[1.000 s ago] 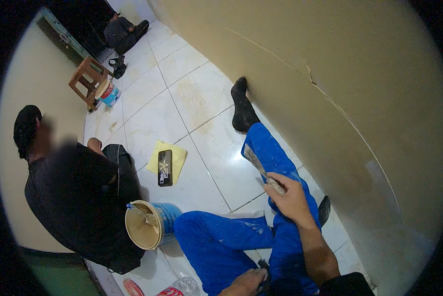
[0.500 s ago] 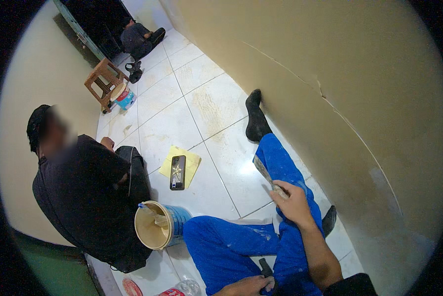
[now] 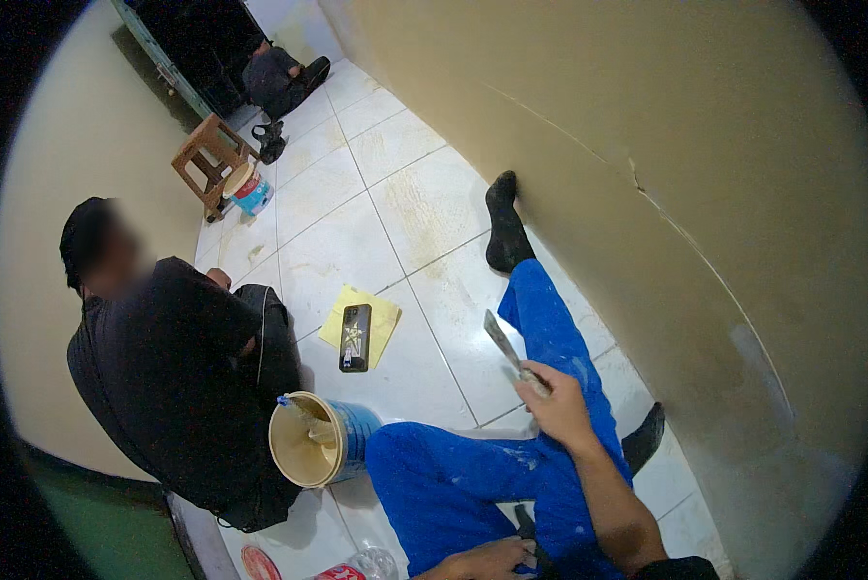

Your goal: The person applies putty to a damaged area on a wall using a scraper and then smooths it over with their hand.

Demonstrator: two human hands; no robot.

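Observation:
My right hand (image 3: 559,411) is closed round the handle of a putty knife (image 3: 503,345), held over my blue-trousered leg, its blade pointing up and away. At the lower edge my left hand (image 3: 489,561) lies low by my lap, fingers curled beside a narrow dark object (image 3: 525,523); what this is I cannot make out. Left of my bent knee stands a blue bucket (image 3: 354,435), tilted in view, with a pale rim and a clear plastic bag (image 3: 320,428) inside. Beyond it a dark phone (image 3: 354,338) rests on a yellow sheet (image 3: 383,314).
A co-worker in black (image 3: 177,377) sits at the left. The beige wall (image 3: 724,145) at right carries a long crack. Farther off are a brown stool (image 3: 206,159), a small paint bucket (image 3: 250,193) and another seated person (image 3: 277,79). A plastic bottle (image 3: 371,564) lies near the bottom.
My right hand has moved slightly left with the putty knife, and the blade has turned more upright. My left hand has stayed low by my lap. The whole view has shifted slightly.

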